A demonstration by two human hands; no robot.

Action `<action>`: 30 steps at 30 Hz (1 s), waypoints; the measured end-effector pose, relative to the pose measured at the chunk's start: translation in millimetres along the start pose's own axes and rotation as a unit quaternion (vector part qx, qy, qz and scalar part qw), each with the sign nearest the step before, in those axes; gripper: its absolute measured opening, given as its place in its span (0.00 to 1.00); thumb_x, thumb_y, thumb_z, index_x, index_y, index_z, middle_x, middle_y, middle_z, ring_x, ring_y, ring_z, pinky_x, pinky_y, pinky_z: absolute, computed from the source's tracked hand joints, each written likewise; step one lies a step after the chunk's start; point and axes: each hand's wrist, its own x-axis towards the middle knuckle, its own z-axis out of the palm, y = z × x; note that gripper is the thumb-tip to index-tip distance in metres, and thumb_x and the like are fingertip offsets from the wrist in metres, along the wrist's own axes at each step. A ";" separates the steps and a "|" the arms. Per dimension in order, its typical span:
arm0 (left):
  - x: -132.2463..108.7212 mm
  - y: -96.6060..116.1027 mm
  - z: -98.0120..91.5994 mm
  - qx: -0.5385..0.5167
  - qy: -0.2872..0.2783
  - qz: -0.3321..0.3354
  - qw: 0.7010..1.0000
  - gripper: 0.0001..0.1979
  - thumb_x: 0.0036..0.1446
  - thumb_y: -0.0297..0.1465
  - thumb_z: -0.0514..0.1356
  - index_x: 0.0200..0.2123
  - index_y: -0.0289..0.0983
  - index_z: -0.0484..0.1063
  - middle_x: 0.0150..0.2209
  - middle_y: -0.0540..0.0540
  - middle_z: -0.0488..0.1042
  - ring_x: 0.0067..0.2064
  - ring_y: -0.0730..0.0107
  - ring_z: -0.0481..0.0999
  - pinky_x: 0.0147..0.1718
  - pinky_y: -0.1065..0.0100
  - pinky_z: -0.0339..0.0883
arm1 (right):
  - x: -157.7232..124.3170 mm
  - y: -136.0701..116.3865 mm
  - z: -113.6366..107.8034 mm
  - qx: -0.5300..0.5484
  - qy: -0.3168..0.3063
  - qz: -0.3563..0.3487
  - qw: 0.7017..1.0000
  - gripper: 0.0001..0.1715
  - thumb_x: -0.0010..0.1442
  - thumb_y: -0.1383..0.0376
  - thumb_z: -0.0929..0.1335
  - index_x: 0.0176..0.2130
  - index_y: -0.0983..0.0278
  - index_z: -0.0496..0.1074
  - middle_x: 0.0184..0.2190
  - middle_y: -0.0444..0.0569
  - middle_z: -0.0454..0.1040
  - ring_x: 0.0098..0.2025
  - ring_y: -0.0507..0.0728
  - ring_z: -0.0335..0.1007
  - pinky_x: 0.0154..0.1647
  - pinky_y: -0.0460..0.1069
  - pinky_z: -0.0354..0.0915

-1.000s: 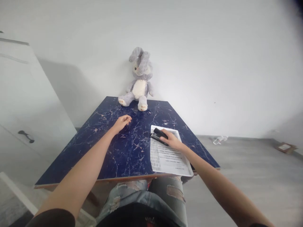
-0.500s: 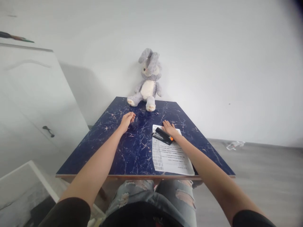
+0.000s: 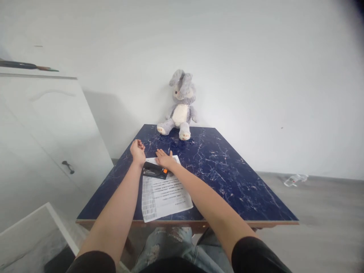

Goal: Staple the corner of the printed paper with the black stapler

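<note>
Printed sheets of paper (image 3: 170, 203) lie on the left part of a dark blue marbled table (image 3: 222, 170), reaching its front edge. A black stapler (image 3: 155, 171) with an orange part rests across their upper end. Fingers stretched out, my right hand (image 3: 165, 158) lies over the top of the paper, just beyond the stapler and close against it. On the stapler's left, by the upper left corner of the paper, is my left hand (image 3: 138, 151). Its fingers are loosely curled in, and nothing shows in them.
A grey plush rabbit (image 3: 182, 104) sits at the back of the table against the white wall. At the left stands a white cabinet (image 3: 54, 125) with a paintbrush-like tool (image 3: 28, 66) above it. Clear plastic packaging (image 3: 295, 179) lies on the floor at the right.
The paper with the stapler on it has slid left across the table, along with my right hand. My left hand has also moved left. The view has tilted slightly up.
</note>
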 end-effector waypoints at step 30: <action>-88.0 -29.5 49.2 0.287 -0.291 0.010 0.912 0.20 0.66 0.47 0.57 0.27 0.40 0.70 0.23 0.50 0.67 0.25 0.68 0.66 0.27 0.66 0.60 | -134.5 131.8 -73.0 0.050 0.171 0.039 0.983 0.18 0.71 0.65 0.63 0.57 0.66 0.73 0.59 0.60 0.73 0.62 0.64 0.70 0.66 0.60 0.64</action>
